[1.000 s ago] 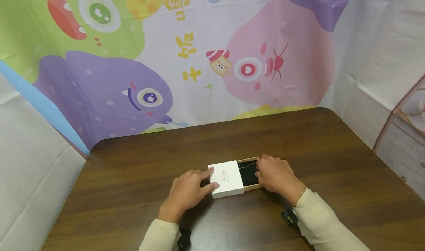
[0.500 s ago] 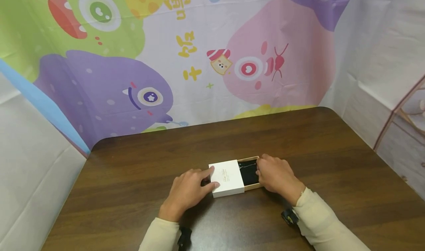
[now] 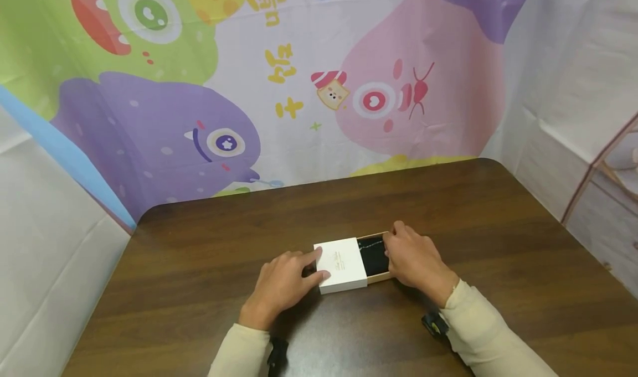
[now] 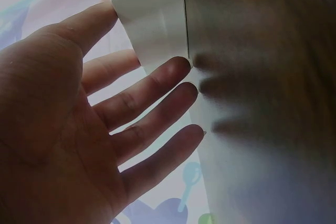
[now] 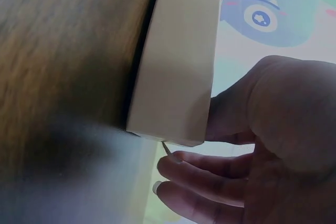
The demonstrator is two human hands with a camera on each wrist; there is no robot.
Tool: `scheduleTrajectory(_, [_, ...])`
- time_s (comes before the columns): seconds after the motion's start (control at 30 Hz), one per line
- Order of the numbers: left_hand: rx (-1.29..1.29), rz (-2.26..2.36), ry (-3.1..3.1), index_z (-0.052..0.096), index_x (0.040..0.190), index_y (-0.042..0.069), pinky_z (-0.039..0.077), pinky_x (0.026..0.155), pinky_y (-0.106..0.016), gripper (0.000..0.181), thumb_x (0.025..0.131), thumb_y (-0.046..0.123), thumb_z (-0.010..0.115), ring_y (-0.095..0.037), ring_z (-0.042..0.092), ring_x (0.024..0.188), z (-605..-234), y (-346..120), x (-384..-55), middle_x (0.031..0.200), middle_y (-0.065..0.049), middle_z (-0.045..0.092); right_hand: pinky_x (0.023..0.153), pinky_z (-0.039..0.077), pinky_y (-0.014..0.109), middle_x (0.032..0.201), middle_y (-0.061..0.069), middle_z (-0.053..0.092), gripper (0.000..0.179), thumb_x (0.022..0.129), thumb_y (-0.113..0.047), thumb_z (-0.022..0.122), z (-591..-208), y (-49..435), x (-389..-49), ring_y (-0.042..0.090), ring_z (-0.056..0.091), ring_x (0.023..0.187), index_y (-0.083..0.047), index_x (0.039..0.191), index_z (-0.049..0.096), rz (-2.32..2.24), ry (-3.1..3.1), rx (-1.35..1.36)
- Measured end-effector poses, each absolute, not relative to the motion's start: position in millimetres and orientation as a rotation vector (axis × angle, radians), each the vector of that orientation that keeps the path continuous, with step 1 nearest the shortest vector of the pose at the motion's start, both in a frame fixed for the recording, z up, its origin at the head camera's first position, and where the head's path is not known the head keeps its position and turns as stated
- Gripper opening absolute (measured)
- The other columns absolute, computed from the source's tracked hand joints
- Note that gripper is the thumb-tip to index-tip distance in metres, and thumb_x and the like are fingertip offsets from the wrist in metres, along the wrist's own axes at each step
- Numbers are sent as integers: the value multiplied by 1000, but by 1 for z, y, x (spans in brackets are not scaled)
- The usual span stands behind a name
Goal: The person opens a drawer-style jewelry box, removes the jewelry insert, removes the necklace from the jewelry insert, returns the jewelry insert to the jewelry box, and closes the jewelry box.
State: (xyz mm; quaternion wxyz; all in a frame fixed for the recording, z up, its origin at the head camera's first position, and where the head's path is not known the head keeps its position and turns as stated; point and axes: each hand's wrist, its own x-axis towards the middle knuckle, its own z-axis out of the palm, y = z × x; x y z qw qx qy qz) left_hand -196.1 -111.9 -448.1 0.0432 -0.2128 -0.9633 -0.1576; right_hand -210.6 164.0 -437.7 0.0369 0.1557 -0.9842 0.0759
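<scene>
A small white box with a sliding sleeve (image 3: pixel 341 265) lies on the table, faint print on its lid. From its right end sticks out the tan drawer (image 3: pixel 380 277), lined in black (image 3: pixel 372 258) with a thin chain (image 3: pixel 370 246) across it. My left hand (image 3: pixel 281 284) rests thumb and index finger on the sleeve's left end; its other fingers (image 4: pixel 163 100) stretch straight down to the tabletop. At the drawer's right end, my right hand (image 3: pixel 413 258) grips the edge between thumb and fingers. In the right wrist view the drawer's tan side wall (image 5: pixel 176 61) shows.
The dark wooden table (image 3: pixel 199 244) has rounded far corners. Behind it hangs a cloth with cartoon figures (image 3: pixel 299 144), and pale fabric walls (image 3: pixel 548 117) stand at both sides.
My right hand's knuckles have risen slightly at the drawer's end. The view has tilted a little. My left hand, the sleeve and the drawer keep about the same positions.
</scene>
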Motion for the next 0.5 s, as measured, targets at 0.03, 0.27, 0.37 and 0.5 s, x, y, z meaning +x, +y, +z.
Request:
scheduleTrajectory(0.03, [-652, -481, -2946, 65, 136, 23, 50, 65, -41, 55, 91, 53, 69, -20, 66, 87, -448, -112, -196, 100, -1, 72, 65, 53, 48, 98, 12, 55, 19, 91, -13, 70, -437, 164, -211, 29, 60, 91, -2, 106, 70, 234, -3021, 476])
scheduleTrajectory(0.27, [-644, -489, -2948, 66, 136, 23, 51, 66, -42, 55, 91, 53, 69, -20, 66, 89, -447, -112, -196, 102, 0, 72, 64, 53, 47, 96, 12, 54, 18, 91, -13, 70, -435, 163, -210, 29, 60, 89, -3, 105, 70, 227, -3013, 481])
scheduleTrajectory(0.37, [-644, -489, -2949, 66, 136, 23, 51, 66, -42, 54, 91, 53, 69, -19, 66, 89, -447, -111, -196, 102, 0, 72, 64, 52, 47, 97, 12, 54, 18, 91, -13, 70, -435, 164, -210, 29, 60, 88, -2, 106, 69, 233, -3020, 466])
scheduleTrajectory(0.5, [-652, -488, -2945, 66, 136, 23, 51, 66, -42, 54, 91, 52, 69, -19, 66, 89, -447, -111, -196, 103, 0, 72, 64, 53, 47, 99, 14, 55, 19, 92, -12, 68, -434, 164, -210, 29, 61, 86, -1, 107, 68, 267, -3027, 451])
